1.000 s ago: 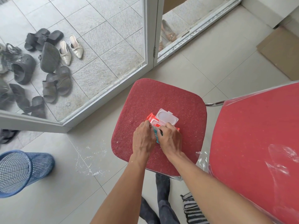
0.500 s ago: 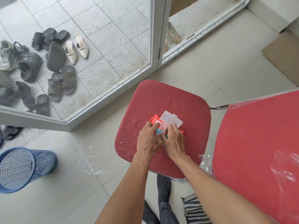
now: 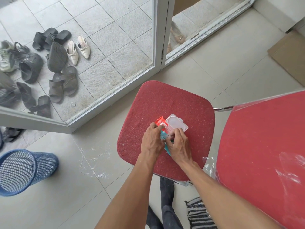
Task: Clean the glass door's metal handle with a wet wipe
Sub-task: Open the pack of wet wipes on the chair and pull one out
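Hands barely shifted since a second ago: left [image 3: 152, 140] holds pack [image 3: 159, 121], right [image 3: 179, 146] pinches at its opening, perhaps a wipe [image 3: 170, 136]; lid [image 3: 176, 122] up. Handle work not started.

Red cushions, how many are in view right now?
2. One red cushion carries the wipe pack; the second red cushion is to its right, partly plastic-wrapped and cut off by the frame edge. None seems hidden.
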The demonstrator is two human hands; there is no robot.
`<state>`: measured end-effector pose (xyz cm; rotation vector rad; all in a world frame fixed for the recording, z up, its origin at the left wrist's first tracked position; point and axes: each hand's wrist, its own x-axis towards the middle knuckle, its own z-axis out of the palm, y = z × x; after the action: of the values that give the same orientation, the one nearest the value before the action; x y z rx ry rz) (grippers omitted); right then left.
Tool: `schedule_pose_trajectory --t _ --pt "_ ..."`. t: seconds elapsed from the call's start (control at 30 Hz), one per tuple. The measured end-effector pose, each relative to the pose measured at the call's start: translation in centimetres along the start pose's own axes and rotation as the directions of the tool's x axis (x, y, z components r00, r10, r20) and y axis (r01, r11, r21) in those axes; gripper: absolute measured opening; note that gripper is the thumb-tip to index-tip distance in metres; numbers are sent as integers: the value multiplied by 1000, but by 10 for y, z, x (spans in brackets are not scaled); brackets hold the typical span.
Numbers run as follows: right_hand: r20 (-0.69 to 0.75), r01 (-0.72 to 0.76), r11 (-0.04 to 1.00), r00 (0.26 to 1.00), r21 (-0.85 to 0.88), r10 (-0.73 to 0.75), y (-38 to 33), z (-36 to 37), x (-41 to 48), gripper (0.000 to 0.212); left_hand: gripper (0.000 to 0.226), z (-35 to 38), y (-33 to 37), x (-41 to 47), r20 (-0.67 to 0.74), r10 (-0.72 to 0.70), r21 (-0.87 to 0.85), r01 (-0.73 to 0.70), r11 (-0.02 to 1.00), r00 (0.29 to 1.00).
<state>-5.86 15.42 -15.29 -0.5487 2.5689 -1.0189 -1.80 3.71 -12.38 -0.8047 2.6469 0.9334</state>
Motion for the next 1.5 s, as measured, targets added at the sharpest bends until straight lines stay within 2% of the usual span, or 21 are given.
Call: schedule_pose_trajectory --t 0.13,0.27,0.43,0.57,0.8,0.93,1.17,1.33,1.43,1.5 --pt "-37 46 998 998 -31 -47 -2 -2 2 16 43 -1 -2 3 -13 -14 -47 13 999 1000" --pt "-56 30 994 998 -103 -36 -5 0 5 8 35 -1 -2 4 -24 -10 -73 8 997 1000" --pt "-95 55 982 993 -178 -73 -13 1 5 7 38 0 -2 4 -36 -22 -67 19 998 999" --pt "-107 102 979 987 -176 -122 -15 0 3 7 38 3 0 3 -56 -44 -95 39 995 997" --pt "-172 104 991 978 -79 -117 -15 7 -9 16 43 7 1 0 -64 -61 -99 55 994 996" --pt "-279 82 996 956 -26 -86 -19 6 -13 11 45 6 0 0 -36 -62 -94 58 994 997" --pt "-537 80 987 844 141 8 -29 -11 -3 11 44 14 0 -5 -54 -48 -49 45 998 997" --pt "-719 -79 947 633 310 288 -19 -31 11 21 54 20 -2 -11 -68 9 1 -9 1000 998" --pt "-714 -281 847 456 450 531 3 -36 15 24 62 28 -6 -19 -16 98 145 -94 985 995" --pt "-682 -363 794 410 487 605 16 -37 13 20 68 36 -15 -25 68 172 275 -184 944 983"
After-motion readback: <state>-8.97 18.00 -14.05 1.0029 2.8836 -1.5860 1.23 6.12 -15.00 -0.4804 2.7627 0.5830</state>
